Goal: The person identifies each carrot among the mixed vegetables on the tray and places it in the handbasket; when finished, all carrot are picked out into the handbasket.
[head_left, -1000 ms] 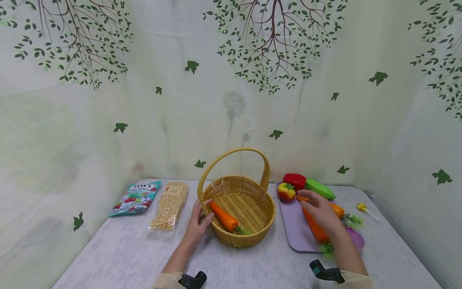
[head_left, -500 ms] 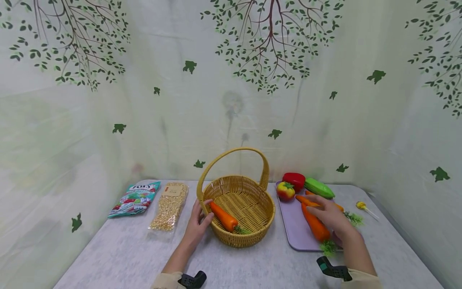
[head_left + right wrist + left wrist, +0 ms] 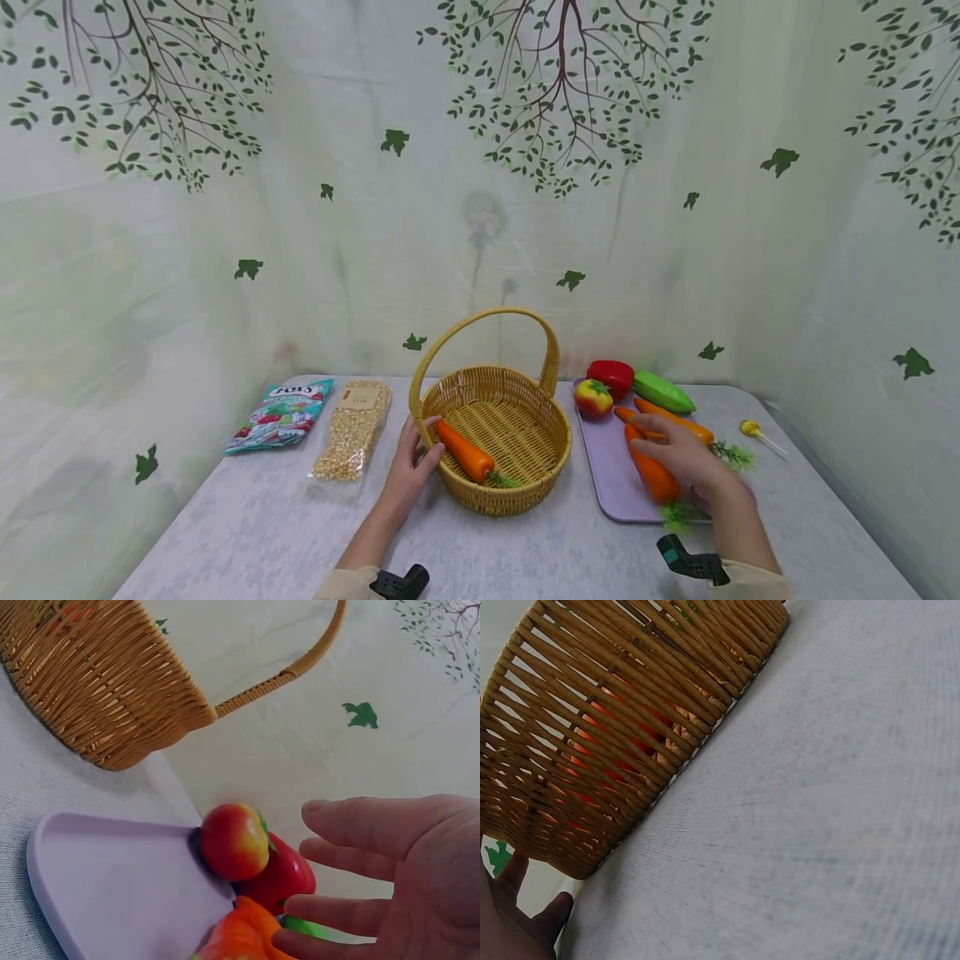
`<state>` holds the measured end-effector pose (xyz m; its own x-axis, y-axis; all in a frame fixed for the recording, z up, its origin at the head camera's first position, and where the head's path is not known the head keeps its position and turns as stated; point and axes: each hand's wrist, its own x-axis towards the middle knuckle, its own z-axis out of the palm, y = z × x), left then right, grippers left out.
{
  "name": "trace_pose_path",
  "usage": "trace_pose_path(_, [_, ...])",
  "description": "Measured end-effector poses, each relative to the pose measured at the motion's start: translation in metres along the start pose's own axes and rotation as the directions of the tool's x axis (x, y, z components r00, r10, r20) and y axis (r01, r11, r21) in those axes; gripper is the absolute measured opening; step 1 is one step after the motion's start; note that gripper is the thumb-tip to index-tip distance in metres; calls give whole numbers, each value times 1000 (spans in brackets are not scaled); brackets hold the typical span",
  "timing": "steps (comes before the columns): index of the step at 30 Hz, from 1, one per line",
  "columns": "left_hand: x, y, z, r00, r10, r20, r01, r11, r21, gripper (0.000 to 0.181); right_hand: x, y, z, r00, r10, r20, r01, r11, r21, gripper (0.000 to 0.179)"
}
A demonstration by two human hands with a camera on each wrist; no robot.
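Note:
A round wicker basket point(image 3: 491, 500) with a tall handle stands mid-table, with a toy carrot point(image 3: 465, 452) inside. At its left side my left hand point(image 3: 408, 467) touches the rim by the handle's foot, fingers spread; the left wrist view shows its thumb apart from the weave. My right hand point(image 3: 693, 458) hangs over the lilac tray point(image 3: 611, 492), its fingers point(image 3: 337, 911) extended and holding nothing. Beneath it lies an orange carrot point(image 3: 656, 477), partly covered by the hand. Behind is another carrot point(image 3: 675, 417); an orange tip point(image 3: 622, 413) pokes out left of the fingers.
At the tray's back lie a red-and-yellow round fruit point(image 3: 593, 399), a red pepper point(image 3: 611, 377) and a long green vegetable point(image 3: 664, 392). A yellow lollipop-like item point(image 3: 761, 437) lies right. Left are a teal snack bag point(image 3: 281, 415) and a pack of kernels point(image 3: 351, 429).
My right hand has drawn back rightward and toward me over the tray, uncovering more of the carrots. The left hand and basket have stayed in place.

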<state>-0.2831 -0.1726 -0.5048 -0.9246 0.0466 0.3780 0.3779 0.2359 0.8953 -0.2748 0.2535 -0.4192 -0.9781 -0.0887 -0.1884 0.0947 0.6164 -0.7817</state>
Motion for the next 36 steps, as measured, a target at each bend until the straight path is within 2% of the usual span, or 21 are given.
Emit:
trace_pose_path(7, [0, 0, -1, 1000, 11, -2, -11, 1000, 3, 42, 5, 7, 7, 995, -95, 36, 96, 995, -37, 65])
trace_pose_path(11, [0, 0, -1, 1000, 8, 1, -8, 1000, -4, 42, 8, 8, 13, 992, -110, 65, 115, 991, -69, 62])
trace_pose_path(20, [0, -2, -1, 1000, 11, 8, -10, 1000, -5, 42, 6, 11, 16, 991, -29, 130, 39, 996, -82, 59])
trace_pose_path(26, [0, -3, 0, 1000, 23, 8, -23, 1000, 1, 42, 6, 12, 17, 988, -8, 151, 22, 995, -94, 60])
trace_pose_path(36, [-1, -1, 0, 999, 32, 3, -32, 999, 11, 41, 8, 15, 17, 987, -42, 154, 63, 990, -128, 48])
